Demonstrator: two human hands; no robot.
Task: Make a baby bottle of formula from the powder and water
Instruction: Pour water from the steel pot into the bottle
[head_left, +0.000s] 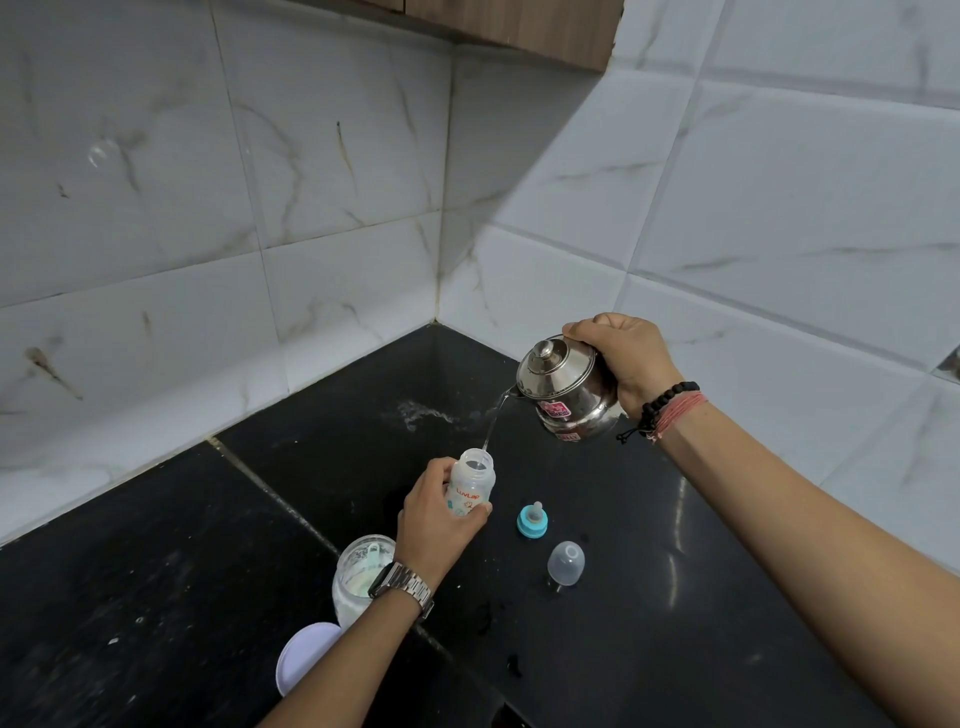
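At the far left of the black stone table (156, 597) a round white lid (304, 656) lies flat near the front edge, partly hidden by the left forearm. Just behind it stands an open clear jar of white formula powder (353, 577), with a pale scoop (374, 552) resting inside at its mouth. A metal-link wristwatch (402, 587) sits on the left wrist, which crosses in front of the jar.

The left hand (434, 519) is wrapped around the lower body of the baby bottle (470, 486), fingers curled behind it and thumb across the front, keeping it upright with its open neck tipped a little to the right. The bottle is translucent white with small printed figures and the red brand word "LuvLap". A thin stream of water (491, 426) falls into its mouth.

To the right of the bottle, the teal collar with its teat (533, 521) rests on the table, and nearer the camera the clear dome cap (566, 564) stands apart from it.

Above these, the right hand (621, 358) is closed around the handle side of a small steel kettle (563, 389), lid on, tilted with its spout down to the left. A pink sticker on its belly carries writing too small to read. A black bead bracelet (665, 402) and red threads circle the right wrist. Spilled water (426, 413) glistens on the table behind the stream.
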